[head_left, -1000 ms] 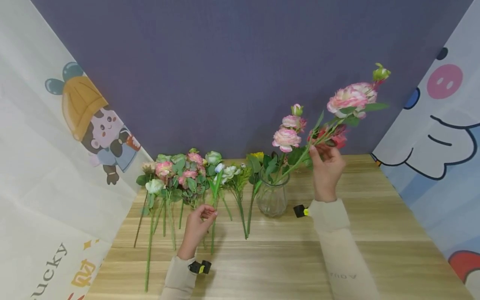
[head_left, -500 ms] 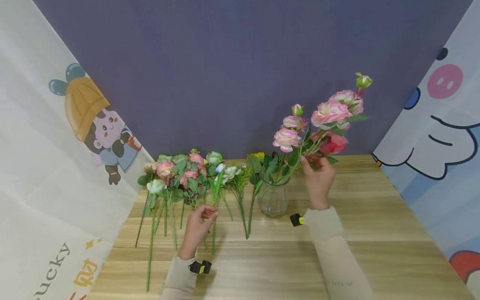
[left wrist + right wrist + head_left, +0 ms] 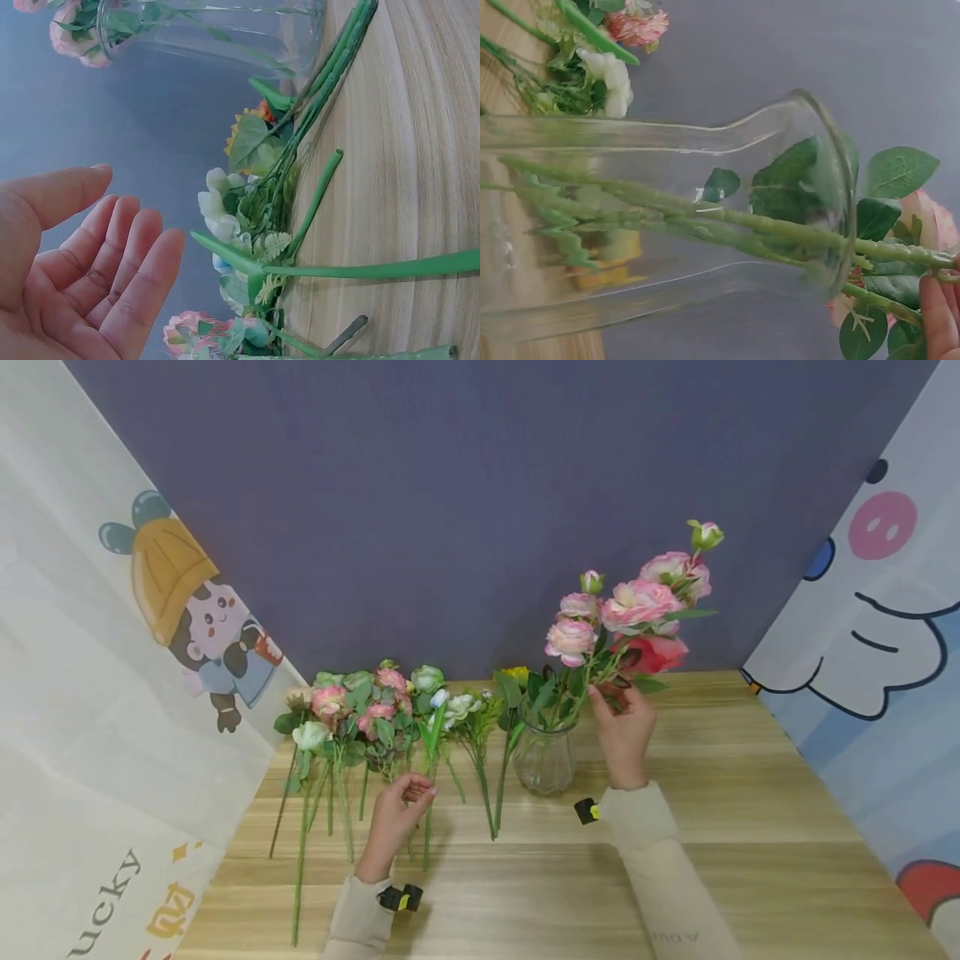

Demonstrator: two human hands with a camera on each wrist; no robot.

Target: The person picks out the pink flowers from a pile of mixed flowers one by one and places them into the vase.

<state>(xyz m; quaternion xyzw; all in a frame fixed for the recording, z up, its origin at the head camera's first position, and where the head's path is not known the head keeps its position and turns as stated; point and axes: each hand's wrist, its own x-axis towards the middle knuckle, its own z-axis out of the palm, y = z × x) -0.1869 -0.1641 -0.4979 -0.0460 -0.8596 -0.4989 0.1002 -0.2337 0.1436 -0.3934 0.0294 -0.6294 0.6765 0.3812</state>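
My right hand point(image 3: 626, 735) pinches the green stem of a pink-and-white artificial flower point(image 3: 641, 603), just outside the rim of a clear ribbed glass vase point(image 3: 543, 764). In the right wrist view, stems point(image 3: 757, 223) run down inside the vase and the fingertips point(image 3: 939, 311) touch the upper stem. Another pink flower point(image 3: 572, 639) leans in the vase's left side, and a red bloom point(image 3: 656, 654) shows behind the hand. My left hand point(image 3: 393, 818) hovers left of the vase, fingers loosely curled around nothing, near a white tulip's stem point(image 3: 375, 268).
Several loose artificial flowers lie in a row left of the vase, among them a white rose point(image 3: 311, 735) and pink blooms point(image 3: 328, 700). A yellow sunflower point(image 3: 516, 673) lies behind the vase. A dark wall point(image 3: 420, 527) backs the wooden table point(image 3: 525, 902).
My right hand has moved left and down toward the vase rim, bringing the pink flower lower and more upright, its stem sinking into the vase. The left hand has stayed in place.
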